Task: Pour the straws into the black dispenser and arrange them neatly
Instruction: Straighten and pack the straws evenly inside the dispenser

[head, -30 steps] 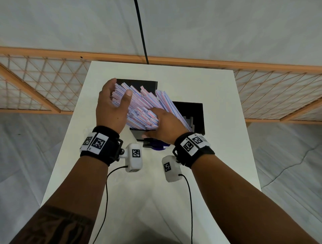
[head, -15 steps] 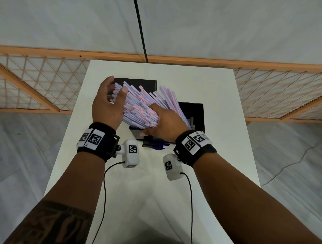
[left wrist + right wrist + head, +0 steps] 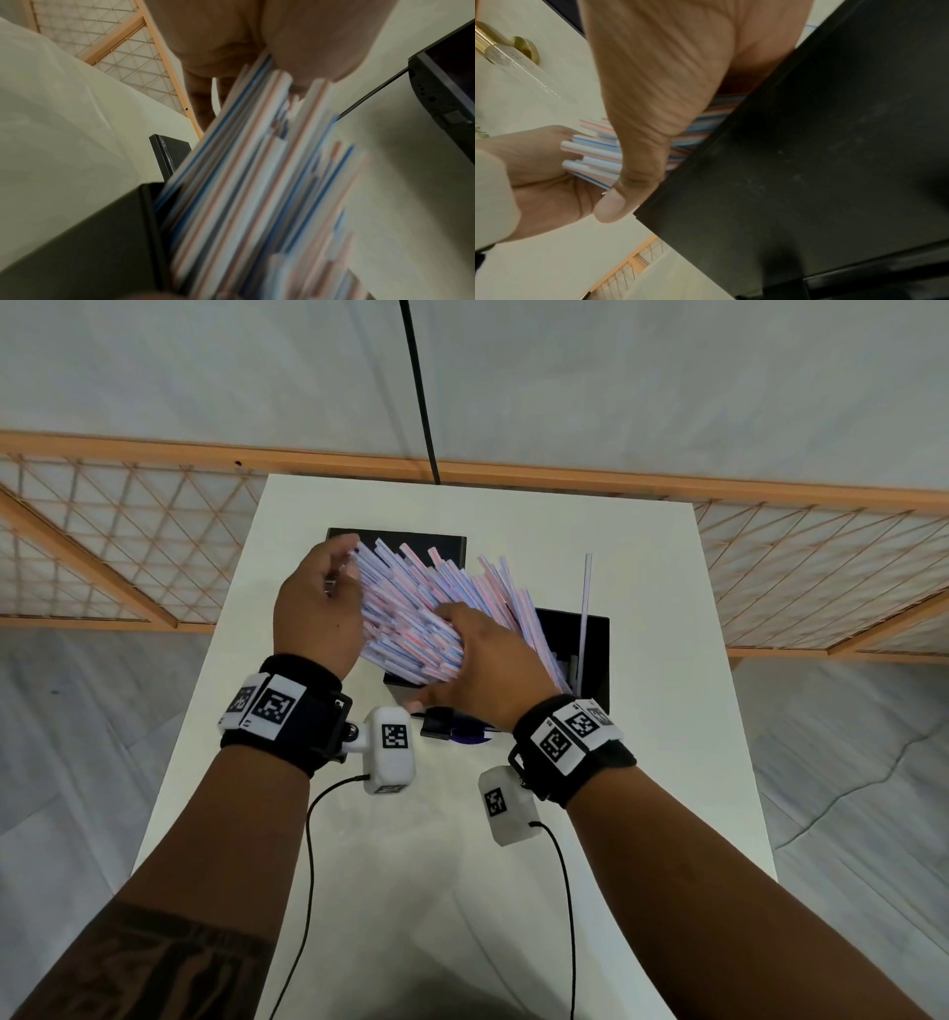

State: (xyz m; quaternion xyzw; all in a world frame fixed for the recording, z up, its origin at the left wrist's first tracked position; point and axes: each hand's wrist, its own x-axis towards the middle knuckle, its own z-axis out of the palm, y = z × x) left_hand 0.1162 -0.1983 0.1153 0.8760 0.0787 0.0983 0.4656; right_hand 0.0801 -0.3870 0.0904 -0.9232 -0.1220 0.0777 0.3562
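A thick bundle of white straws [image 3: 426, 608] with blue and red stripes leans fanned out in the black dispenser [image 3: 570, 634], tips pointing up and away from me. My left hand [image 3: 318, 613] cups the bundle's upper left end, fingers curled over the straw tips. My right hand [image 3: 482, 660] grips the lower part of the bundle at the dispenser's mouth. In the right wrist view the thumb of the right hand [image 3: 639, 166] lies across the straws [image 3: 598, 154], beside the dispenser wall [image 3: 808, 162]. The left wrist view shows blurred straws [image 3: 257, 182] running into the dispenser [image 3: 77, 243].
One loose straw [image 3: 584, 618] stands upright in the dispenser's right part. A flat black box [image 3: 441, 546] lies behind the straws. The white table [image 3: 462, 865] is narrow, with a wooden lattice rail [image 3: 102, 546] beyond it. Wrist camera cables hang over the near table.
The bundle has fanned wider to the right and one straw now stands apart at the right. Both hands have stayed nearly in place on the straws.
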